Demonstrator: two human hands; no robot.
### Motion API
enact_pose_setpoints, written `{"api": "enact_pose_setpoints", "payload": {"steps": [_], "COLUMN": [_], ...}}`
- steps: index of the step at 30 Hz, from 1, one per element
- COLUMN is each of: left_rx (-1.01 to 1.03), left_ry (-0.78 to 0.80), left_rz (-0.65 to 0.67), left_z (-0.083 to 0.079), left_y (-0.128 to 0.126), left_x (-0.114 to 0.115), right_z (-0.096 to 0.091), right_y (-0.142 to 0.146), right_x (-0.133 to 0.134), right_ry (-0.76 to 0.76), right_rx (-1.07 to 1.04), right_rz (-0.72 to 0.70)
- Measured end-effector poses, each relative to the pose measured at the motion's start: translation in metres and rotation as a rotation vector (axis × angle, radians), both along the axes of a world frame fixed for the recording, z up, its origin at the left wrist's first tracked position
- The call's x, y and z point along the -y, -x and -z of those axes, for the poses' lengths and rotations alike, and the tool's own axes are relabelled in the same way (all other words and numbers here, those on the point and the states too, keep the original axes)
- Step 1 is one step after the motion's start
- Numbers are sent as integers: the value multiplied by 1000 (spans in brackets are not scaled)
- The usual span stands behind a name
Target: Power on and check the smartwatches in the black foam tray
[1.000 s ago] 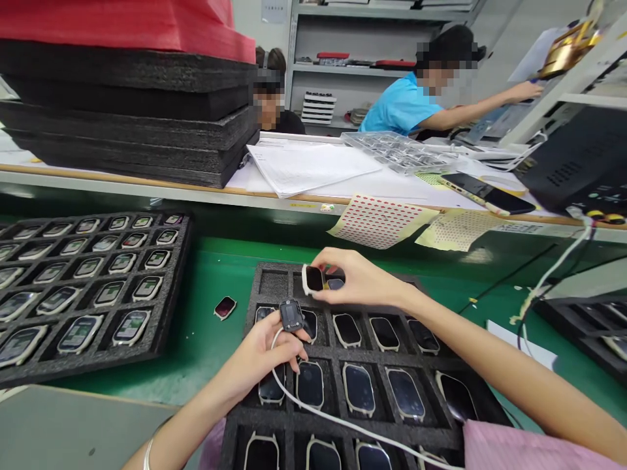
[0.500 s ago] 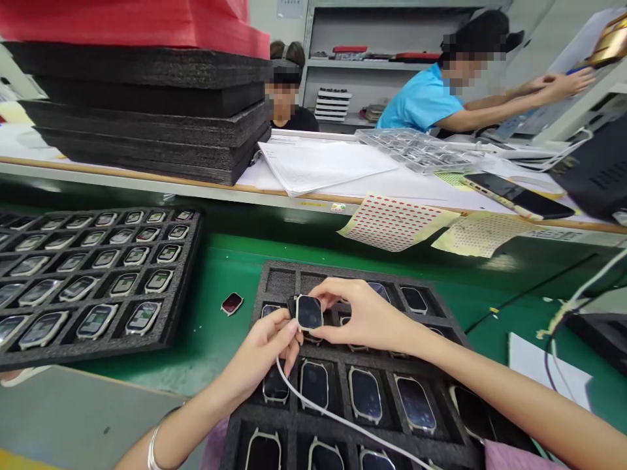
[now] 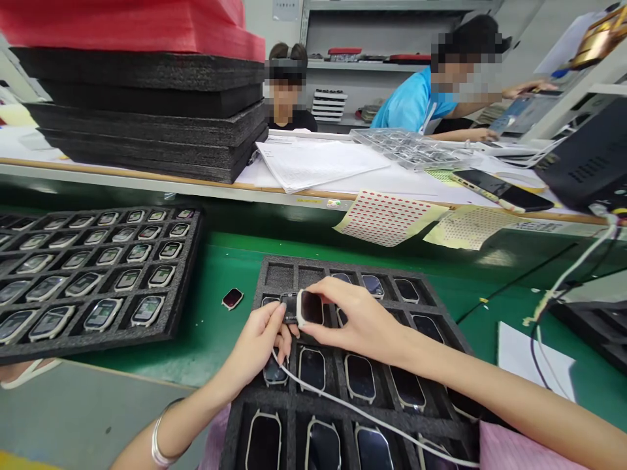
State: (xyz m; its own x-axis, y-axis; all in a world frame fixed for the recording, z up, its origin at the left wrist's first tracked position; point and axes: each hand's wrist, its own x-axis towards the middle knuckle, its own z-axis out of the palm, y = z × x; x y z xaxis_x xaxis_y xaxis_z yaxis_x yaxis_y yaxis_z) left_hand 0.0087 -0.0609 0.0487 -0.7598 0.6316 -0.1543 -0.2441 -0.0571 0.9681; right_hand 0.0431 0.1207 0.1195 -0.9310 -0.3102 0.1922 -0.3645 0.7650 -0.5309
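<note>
My right hand (image 3: 360,320) holds a smartwatch body (image 3: 311,308) by its edges, thumb below and fingers above; the screen is dark. My left hand (image 3: 257,336) grips a small black plate-like piece (image 3: 290,309), beside the watch's left edge. A white cable (image 3: 343,414) runs from under my left hand toward the lower right; whether it joins the black piece is hidden. Both hands are over a black foam tray (image 3: 292,424) with strapless watches in its slots. Two slots at its far left hold no watch.
Another foam tray (image 3: 189,274) of watches lies left. Between the trays sits a loose dark watch (image 3: 232,298). The shelf ahead carries stacked black foam (image 3: 147,130), papers (image 3: 323,163), a phone (image 3: 502,189) and hanging sticker sheets (image 3: 389,219). Two people sit beyond it.
The watch in my right hand has shifted right, away from the black piece in my left hand, which shows more now. The co-worker in blue has lowered one arm.
</note>
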Motion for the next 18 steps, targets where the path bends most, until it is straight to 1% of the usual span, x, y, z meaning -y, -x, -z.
{"api": "enact_pose_setpoints", "payload": {"steps": [2,4,6,7,8,9,10,12,13,14,15,16,18], "left_rx": [-177,-409,-606,-663,-687,-675,-629,-477,-404,-351,-331,-348,-470], "left_ry": [130,237,280,280,271,247,210,118,80,57,50,60,94], "left_rz": [-22,-128,-294,-353,-365,-326,-244,-59,2,28,24,-1,-88], "left_z": [-2,-6,-12,-15,-18,-21,-24,-27,-28,-29,-30,-30,-32], "left_y": [-4,-9,-15,-18,-21,-23,-26,-30,-32,-33,-34,-35,-36], "left_x": [3,7,11,13,14,15,14,12,11,11,10,11,14], "right_z": [-6,-11,-12,-12,-12,-12,-12,-12,-12,-13,-13,-12,-9], "right_y": [-2,-4,-6,-8,-9,-10,-11,-15,-16,-18,-20,-22,-25], "right_x": [-3,-5,-5,-4,-3,-1,1,6,8,10,11,11,10], "right_ry": [191,362,478,519,558,599,643,736,776,805,821,829,844], "right_rx": [90,201,289,320,343,367,391,432,453,475,494,512,558], "right_rz": [51,75,104,127,151,169,180,174,158,137,119,102,70]}}
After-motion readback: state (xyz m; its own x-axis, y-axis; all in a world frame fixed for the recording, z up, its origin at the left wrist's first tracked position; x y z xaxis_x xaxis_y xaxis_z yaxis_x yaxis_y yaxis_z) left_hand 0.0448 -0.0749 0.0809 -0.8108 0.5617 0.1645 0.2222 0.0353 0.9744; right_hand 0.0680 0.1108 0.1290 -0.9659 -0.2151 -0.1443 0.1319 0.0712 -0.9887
